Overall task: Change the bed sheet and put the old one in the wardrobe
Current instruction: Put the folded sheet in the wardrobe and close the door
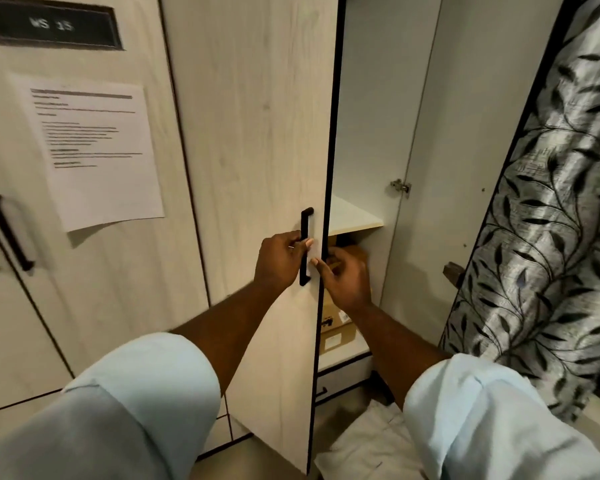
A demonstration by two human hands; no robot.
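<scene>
Pale wood fronts of a wardrobe [84, 306] fill the head camera's view. One tall door [264, 133] stands partly open at the middle. The left hand [279, 261] grips its black handle [305, 247], fingers curled round the bar. The right hand [343, 275] holds the door's dark edge just beside the handle, thumb on the front face and fingers hooked behind it. Inside the wardrobe are a shelf [354, 216] and, below it, cardboard boxes [336, 327]. A crumpled white sheet [364, 441] lies on the floor by the open side, between the forearms, in neither hand. A printed paper [94, 150] and a dark label [51, 26] are on the left door. A leaf-patterned curtain [551, 237] hangs at the right.
</scene>
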